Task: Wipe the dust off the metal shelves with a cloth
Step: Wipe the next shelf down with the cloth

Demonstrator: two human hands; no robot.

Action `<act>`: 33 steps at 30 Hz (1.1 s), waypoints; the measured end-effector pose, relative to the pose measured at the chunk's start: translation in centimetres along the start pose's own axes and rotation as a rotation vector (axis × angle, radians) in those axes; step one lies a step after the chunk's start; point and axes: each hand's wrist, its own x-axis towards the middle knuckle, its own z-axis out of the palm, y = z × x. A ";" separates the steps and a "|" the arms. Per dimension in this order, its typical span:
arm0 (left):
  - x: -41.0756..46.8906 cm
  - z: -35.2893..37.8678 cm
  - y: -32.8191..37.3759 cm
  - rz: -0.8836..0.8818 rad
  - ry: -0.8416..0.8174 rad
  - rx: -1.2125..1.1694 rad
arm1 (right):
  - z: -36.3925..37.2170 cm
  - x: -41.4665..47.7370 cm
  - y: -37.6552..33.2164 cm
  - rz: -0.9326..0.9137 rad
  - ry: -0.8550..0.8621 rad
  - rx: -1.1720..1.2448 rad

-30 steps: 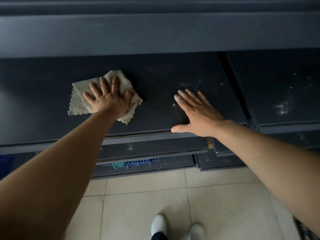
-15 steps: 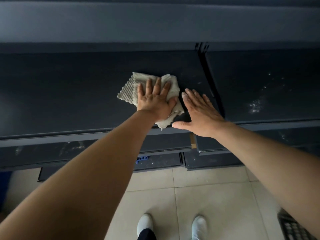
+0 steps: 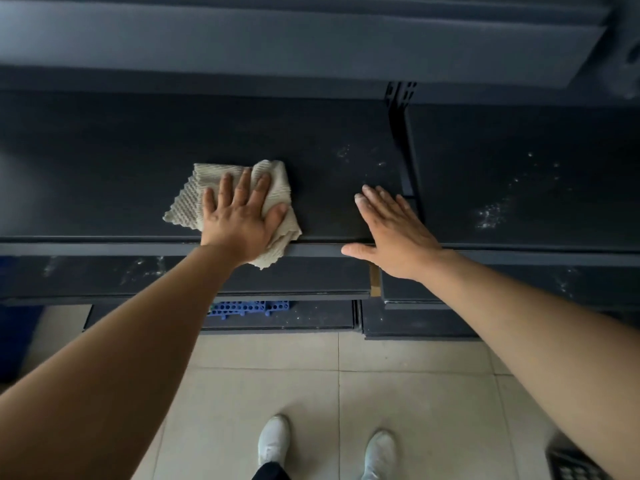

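Note:
A beige waffle-textured cloth (image 3: 188, 200) lies on the dark metal shelf (image 3: 104, 174), one corner hanging over the shelf's front edge. My left hand (image 3: 240, 216) presses flat on the cloth with straight, spread fingers. My right hand (image 3: 391, 230) rests flat on the same shelf near its right end, fingers straight and together, thumb over the front lip. White dust specks (image 3: 343, 152) remain beyond my right hand. The neighbouring shelf panel (image 3: 519, 188) on the right carries more white dust (image 3: 490, 213).
A slotted upright post (image 3: 398, 98) divides the two shelf panels. An upper shelf (image 3: 277, 43) overhangs at the top. Lower dusty shelves (image 3: 104, 271) sit below, with a blue perforated plastic piece (image 3: 249, 308) on the lowest. My white shoes (image 3: 273, 439) stand on beige floor tiles.
My left hand has slid the cloth back to the left, away from my right hand, after wiping rightward toward it. My right hand stays planted on the shelf.

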 end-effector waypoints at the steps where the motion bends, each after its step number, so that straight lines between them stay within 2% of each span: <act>1: 0.0 0.1 0.4 -0.033 0.003 -0.003 | 0.1 -0.1 0.4 -0.007 0.002 -0.013; 5: 0.1 0.3 3.8 -0.081 0.001 -0.016 | 0.3 -0.8 2.5 -0.038 0.017 -0.069; 16: 0.7 1.8 15.1 0.050 0.010 -0.020 | -0.4 -2.3 7.1 -0.088 0.046 -0.113; 23: 1.4 1.8 13.7 0.051 0.025 -0.033 | -0.8 -1.3 7.6 -0.114 0.050 -0.099; 28: 4.8 1.1 12.5 -0.097 0.000 -0.034 | -0.7 -0.5 8.2 -0.117 0.067 -0.050; 33: 8.3 0.5 13.4 -0.114 -0.005 -0.049 | -0.8 0.3 9.4 -0.027 0.080 0.031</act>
